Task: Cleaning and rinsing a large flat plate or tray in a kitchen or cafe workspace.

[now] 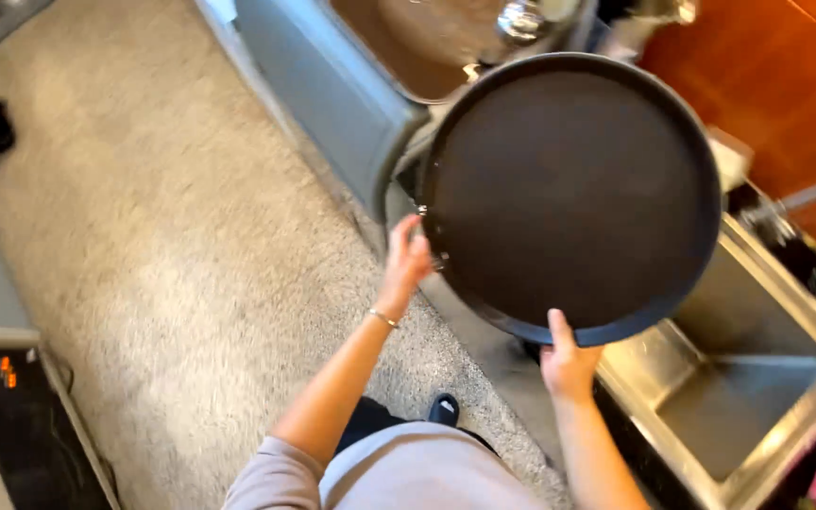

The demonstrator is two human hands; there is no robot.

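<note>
Nearest the camera, the right hand [569, 364] gripped the near rim of a round dark tray [570, 194] while the left hand [408, 257] clasped its left edge (fingers closed on the rim), tray held above the steel sink [757, 378].

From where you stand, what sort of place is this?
Probably a commercial kitchen's dishwashing area. Both hands hold a large round dark tray over deep stainless steel sinks, another metal basin sits beyond it, and the floor is speckled and hard-wearing.
</note>
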